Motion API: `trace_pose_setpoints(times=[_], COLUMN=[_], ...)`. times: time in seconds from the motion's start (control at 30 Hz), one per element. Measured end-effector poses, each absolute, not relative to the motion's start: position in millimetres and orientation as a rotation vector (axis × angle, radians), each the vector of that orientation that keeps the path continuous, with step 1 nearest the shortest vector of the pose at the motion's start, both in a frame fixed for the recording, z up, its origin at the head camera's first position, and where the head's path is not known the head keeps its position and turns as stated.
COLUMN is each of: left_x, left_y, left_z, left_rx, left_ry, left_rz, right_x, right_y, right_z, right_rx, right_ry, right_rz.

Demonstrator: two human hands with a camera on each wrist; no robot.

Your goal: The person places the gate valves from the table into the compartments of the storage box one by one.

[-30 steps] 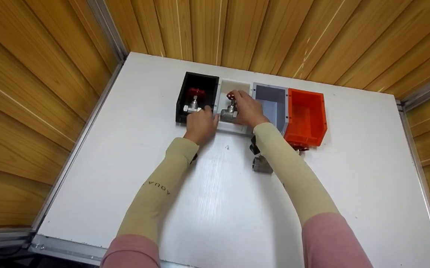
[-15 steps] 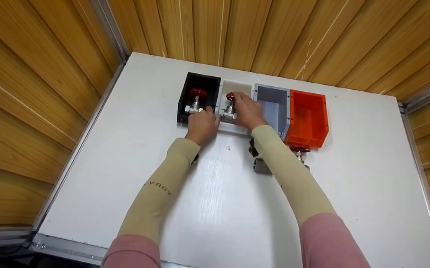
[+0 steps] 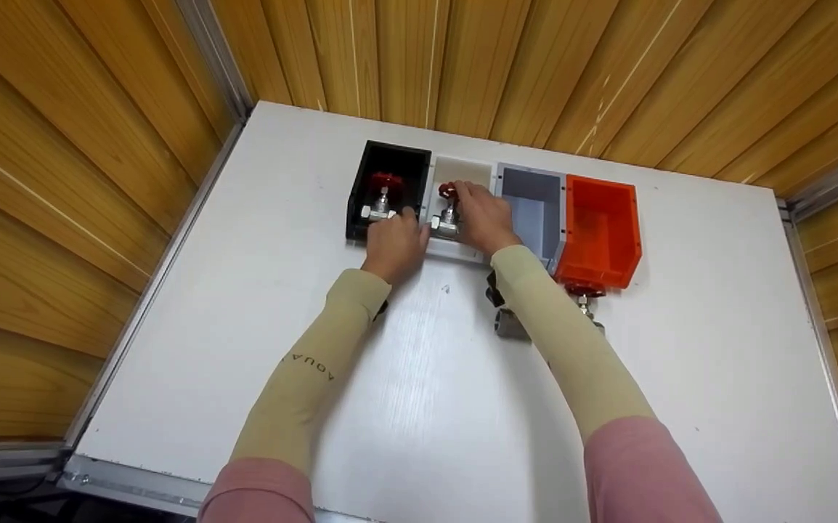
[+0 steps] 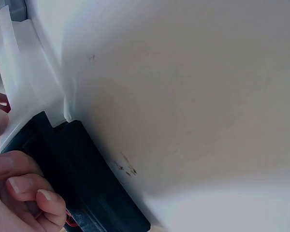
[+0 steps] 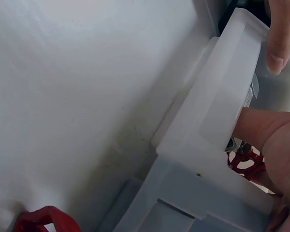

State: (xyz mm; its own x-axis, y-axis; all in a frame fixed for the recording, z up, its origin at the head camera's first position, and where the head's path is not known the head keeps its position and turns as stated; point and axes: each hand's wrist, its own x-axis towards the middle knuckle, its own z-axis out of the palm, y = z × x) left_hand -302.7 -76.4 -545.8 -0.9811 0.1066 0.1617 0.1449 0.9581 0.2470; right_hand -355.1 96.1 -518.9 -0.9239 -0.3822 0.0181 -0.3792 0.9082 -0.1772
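In the head view my right hand [image 3: 486,216] reaches into the white bin [image 3: 455,248] and grips a metal valve [image 3: 446,221] with a red handwheel. The right wrist view shows the thumb [image 5: 261,126] beside the valve and the red handwheel [image 5: 246,162] close under the palm. My left hand [image 3: 394,245] straddles the adjoining walls of the black bin [image 3: 399,151] and the white bin, fingers curled on the black side and thumb on the white side. A second red-wheeled valve [image 3: 381,207] stands in the black bin, partly behind my left hand.
A grey bin [image 3: 531,189] and an orange bin [image 3: 600,218] continue the row to the right. Nearer, partly under my right forearm, are a dark metal fitting [image 3: 510,324] and another red-wheeled valve [image 3: 584,303]. Wooden panels [image 3: 462,65] border the white table [image 3: 419,407].
The valve in the white bin has tilted and shifted slightly under my right hand. My left hand has kept its place at the bin walls. The head view has moved slightly.
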Motion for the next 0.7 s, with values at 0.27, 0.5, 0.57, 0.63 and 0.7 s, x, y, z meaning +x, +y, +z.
trace_pose_setpoints(times=[0.27, 0.5, 0.57, 0.63, 0.7], left_x=[-303.2, -303.2, -303.0, -303.3, -303.6], left_y=[-77.4, -77.2, -76.9, -76.8, -76.8], left_z=[-547.0, -546.4, -546.2, -546.5, -546.5], left_rx=[-0.192, -0.191, -0.189, -0.183, -0.179], left_ry=[-2.975, -2.982, -2.978, -2.980, -2.986], left_rz=[-0.402, -0.390, -0.391, -0.395, -0.397], right_x=[-352.6, -350.8, -350.1, -349.5, -349.0], right_y=[95.1, 95.9, 96.4, 96.4, 95.9], right_z=[-518.4, -517.1, -516.9, -516.1, -515.3], right_rx=[-0.610, -0.610, -0.620, -0.629, -0.622], right_ry=[3.060, 3.042, 3.045, 3.044, 3.039], right_rz=[-0.285, -0.270, -0.268, -0.265, -0.267])
